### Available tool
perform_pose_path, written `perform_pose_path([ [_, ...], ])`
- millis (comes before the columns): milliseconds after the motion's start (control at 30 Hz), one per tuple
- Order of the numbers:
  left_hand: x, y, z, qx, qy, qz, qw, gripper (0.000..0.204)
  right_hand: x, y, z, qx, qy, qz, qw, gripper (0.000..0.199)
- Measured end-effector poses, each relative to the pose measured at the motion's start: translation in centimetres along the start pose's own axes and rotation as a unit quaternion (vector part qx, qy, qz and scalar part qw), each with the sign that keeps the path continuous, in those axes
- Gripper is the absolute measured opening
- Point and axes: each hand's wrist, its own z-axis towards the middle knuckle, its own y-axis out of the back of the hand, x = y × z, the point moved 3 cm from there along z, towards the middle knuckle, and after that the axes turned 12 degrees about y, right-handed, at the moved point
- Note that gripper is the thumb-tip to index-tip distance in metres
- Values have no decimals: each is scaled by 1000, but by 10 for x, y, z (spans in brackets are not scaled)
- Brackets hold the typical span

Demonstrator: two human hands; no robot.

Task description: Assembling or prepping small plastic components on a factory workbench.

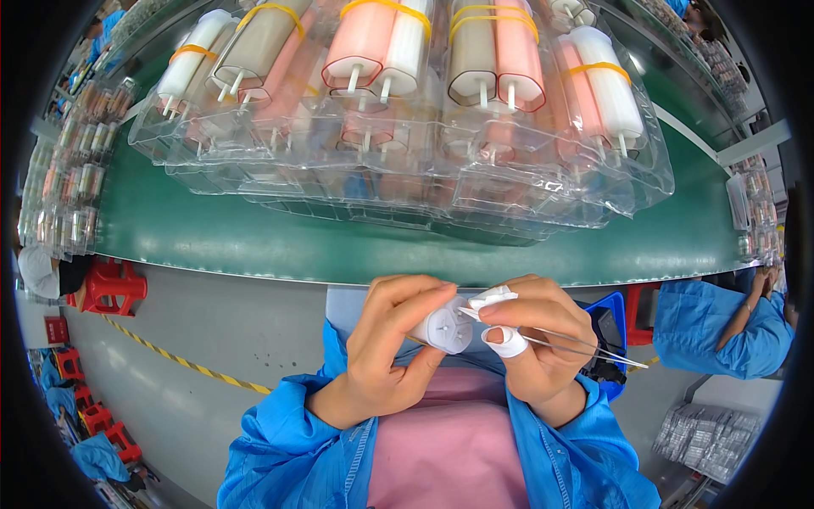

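My left hand (392, 343) is closed around a white cylinder (449, 331), its round end turned toward my right hand. Small pins or holes show on that end. Between the thumb and fingers of my right hand (543, 343) is a pair of metal tweezers (585, 346); their tips are at the cylinder's end face, and their back end points out to the right. White wraps cover the thumb and a finger of this hand. Whether the tips grip anything is too small to tell. Both hands are just in front of the green table's near edge.
Stacked clear plastic trays (407, 191) on the green table (212, 233) hold pink, white and grey cylinders (521, 64) bound with yellow bands. A blue bin (615, 318) stands right of my lap. A co-worker in blue (704, 327) sits at right; red stools (116, 284) are at left.
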Motion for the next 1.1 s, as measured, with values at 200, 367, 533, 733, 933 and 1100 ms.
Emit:
perform_pose_path([
  [200, -4, 1, 6, 0, -70, 73, 995, 54, 1, 1, 1, 8, 11, -6, 1000, 18],
  [367, -3, 1, 6, -5, -92, 102, 991, 52, 1, 1, 2, 4, -17, 6, 1000, 15],
  [533, -2, 1, 4, 0, -47, 22, 999, 50, -8, 1, -8, -99, -61, 147, 982, 13],
  [733, 0, 1, 2, 1, -36, 9, 999, 50, -5, 0, -6, -61, -41, 105, 992, 14],
  [933, 1, 1, 1, 5, -30, 1, 1000, 51, -3, 0, -3, -50, -37, 93, 994, 14],
  [1100, 1, 1, 1, 14, -25, -10, 1000, 50, -4, 0, -2, -40, -29, 91, 995, 14],
])
